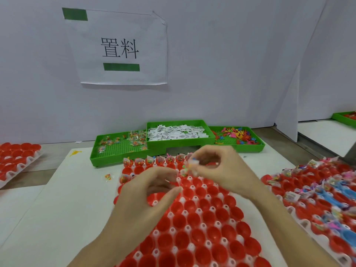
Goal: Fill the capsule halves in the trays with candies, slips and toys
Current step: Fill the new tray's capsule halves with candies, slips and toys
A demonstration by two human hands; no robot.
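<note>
item: filling station, one moment. left hand (152, 191), fingers loosely curled over the centre tray (192, 224) of red capsule halves (210, 214), seems to hold nothing, though motion blur leaves this uncertain. right hand (217, 170) pinches a small candy packet (189, 167) above the tray's far rows. risk, judged: the packet is light and held only at the fingertips, so a hurried release could drop it between cups or into a half already served; the left hand sits close beside it and could knock the filled far row (154, 160). most halves in this tray are not yet filled. surroundings, left to right: spare tray of red halves (17, 157) at the bench edge; a stray yellow toy (75, 152) and a loose candy packet (108, 177) on the white sheet; green bin of candy packets (119, 147), green bin of paper slips (179, 132), green bin of toys (238, 137), all behind the tray, so each reach passes over filled cups; finished tray (316, 191) at right. paper sign (119, 49) on the wall.
</note>
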